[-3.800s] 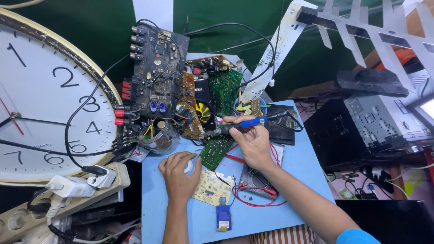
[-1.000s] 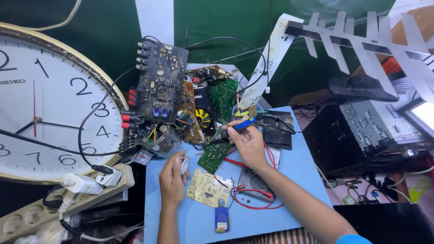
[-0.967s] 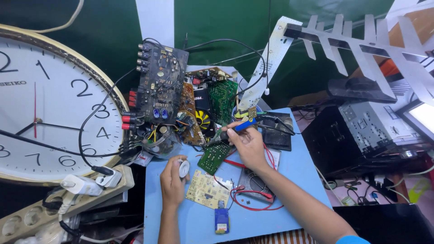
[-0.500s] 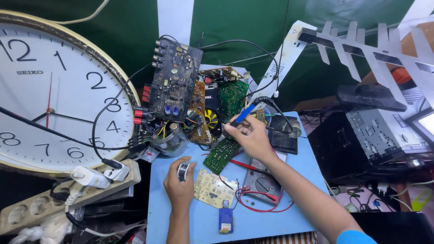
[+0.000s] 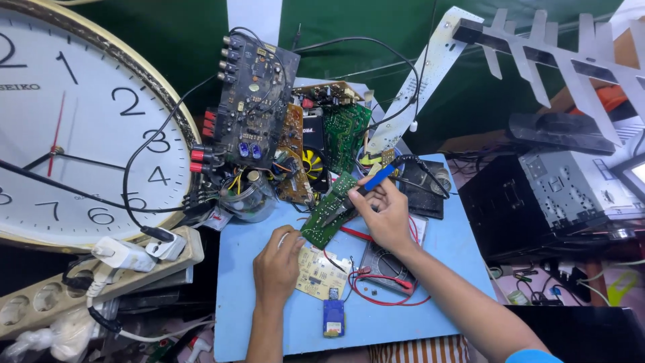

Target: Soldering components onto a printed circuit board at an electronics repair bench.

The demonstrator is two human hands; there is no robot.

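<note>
Right now my right hand [image 5: 386, 215] has its fingers clamped on the blue-handled soldering iron [image 5: 366, 186], tip at the green circuit board [image 5: 329, 212], joint unfinished, while at 7 o'clock my left hand [image 5: 277, 265] rests curled beside the yellow board [image 5: 321, 274]

Both hands are bare: the left hand [image 5: 277, 263] and the right hand [image 5: 384, 216] show no gloves, rings or watch, and both forearms are uncovered. Far up the right arm from its hand, a bright blue short fabric sleeve edge [image 5: 534, 355] shows at the frame's bottom.
</note>
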